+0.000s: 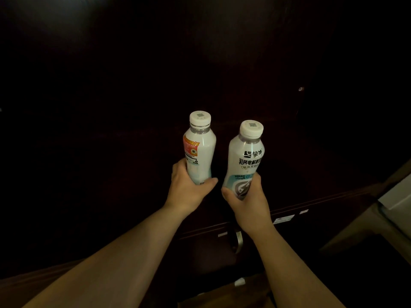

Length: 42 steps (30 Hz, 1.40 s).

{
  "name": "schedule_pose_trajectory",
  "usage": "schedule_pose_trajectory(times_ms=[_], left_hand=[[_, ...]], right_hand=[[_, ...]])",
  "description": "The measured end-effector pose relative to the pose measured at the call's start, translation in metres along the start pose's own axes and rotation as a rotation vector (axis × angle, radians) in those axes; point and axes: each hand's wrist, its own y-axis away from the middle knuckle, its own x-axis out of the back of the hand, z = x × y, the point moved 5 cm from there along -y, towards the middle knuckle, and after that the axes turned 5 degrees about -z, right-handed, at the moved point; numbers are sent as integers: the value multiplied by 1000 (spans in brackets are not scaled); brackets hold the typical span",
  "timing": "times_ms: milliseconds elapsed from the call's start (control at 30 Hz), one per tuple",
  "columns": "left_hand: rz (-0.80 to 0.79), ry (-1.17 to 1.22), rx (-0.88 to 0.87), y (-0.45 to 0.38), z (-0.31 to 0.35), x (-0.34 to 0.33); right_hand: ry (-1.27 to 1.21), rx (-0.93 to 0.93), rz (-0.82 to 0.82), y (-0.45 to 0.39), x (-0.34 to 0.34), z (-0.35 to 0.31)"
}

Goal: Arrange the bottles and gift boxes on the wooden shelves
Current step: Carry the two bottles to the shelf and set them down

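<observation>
I hold two white plastic drink bottles with white caps, upright and side by side, in front of very dark wooden furniture. My left hand grips the base of the left bottle, which shows a red and orange label patch. My right hand grips the lower part of the right bottle, which carries black Chinese lettering and a pale blue and grey emblem. The right bottle leans slightly to the right. The bottles do not touch each other.
A dark wooden ledge edge with small white stickers runs below the hands. A metal handle shows under my right wrist. Pale furniture stands at the right edge. The shelves behind are too dark to make out.
</observation>
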Motion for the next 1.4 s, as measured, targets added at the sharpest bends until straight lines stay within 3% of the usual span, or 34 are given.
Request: schedule_pose_trajectory(times_ms=[267,667,900,1400], left_hand=[[-55,9,105,2,-8,-1],[-43,80,81,5,-9,-2],[-6,-43,26,4,-5,0],[-104,-11,9,11,-3,-2]], right_hand=[[10,-4,1,1,1,0],[46,5,17,0,1,-1],[48,3,12,0,0,0],[52,-6,2,-1,2,3]])
